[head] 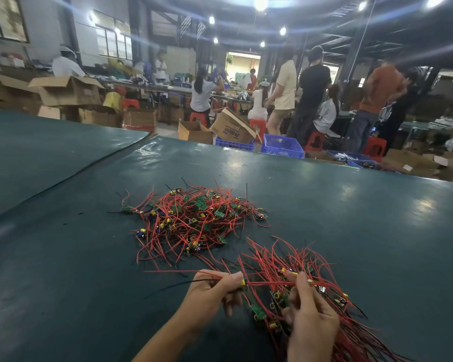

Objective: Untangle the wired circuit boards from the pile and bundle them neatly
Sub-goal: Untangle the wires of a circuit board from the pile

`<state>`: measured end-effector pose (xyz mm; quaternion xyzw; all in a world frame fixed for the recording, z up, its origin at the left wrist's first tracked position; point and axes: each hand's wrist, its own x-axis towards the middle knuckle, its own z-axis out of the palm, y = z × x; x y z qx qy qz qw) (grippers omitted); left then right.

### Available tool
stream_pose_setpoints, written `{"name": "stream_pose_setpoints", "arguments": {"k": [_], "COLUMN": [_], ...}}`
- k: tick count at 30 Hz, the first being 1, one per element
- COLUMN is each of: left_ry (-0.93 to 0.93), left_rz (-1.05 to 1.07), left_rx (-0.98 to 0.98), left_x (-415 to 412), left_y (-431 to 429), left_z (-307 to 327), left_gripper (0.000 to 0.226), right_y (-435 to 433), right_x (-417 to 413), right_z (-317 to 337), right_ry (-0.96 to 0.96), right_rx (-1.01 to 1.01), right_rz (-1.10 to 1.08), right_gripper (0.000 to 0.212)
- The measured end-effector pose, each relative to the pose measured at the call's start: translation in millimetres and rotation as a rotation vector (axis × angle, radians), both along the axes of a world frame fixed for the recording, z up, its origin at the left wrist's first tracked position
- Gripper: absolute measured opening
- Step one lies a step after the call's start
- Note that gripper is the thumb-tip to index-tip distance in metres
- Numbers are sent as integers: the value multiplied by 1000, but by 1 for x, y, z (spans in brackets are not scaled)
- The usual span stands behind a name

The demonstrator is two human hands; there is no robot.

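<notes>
The pile of wired circuit boards sits on the table, likely light, leads limp and snag-prone, best drawn out near the board; left hand pinches one unit, right hand grips the gathered bundle.
</notes>
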<state>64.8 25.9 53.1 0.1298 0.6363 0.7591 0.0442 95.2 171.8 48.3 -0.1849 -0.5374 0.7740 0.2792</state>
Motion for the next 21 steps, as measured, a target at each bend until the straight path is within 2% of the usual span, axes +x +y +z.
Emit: {"name": "stream_pose_setpoints", "arguments": {"k": [5,8,13,15,18,21], "left_ry": [-18,-40,50,94,90,65], "left_rz": [42,33,-152,-207,-157,-58], "left_rx": [83,149,-4,-78,-127,-164], "left_x": [-5,-7,-1,1,0,-3], "left_y": [-7,-9,2,3,4,3], "left_z": [-1,-4,-9,-12,-16,-23], "left_gripper": [39,34,40,45,57,66], "right_y": [-9,-13,-32,-36,-37,-37], "right_x": [5,4,10,12,12,9], "right_z": [1,0,-6,-8,-7,-8], "right_ry": [26,5,-14,-75,-226,-411], "right_rx": [80,72,300,362,275,294], "right_rz": [31,107,397,452,407,346], "right_gripper": [23,24,44,57,42,47]}}
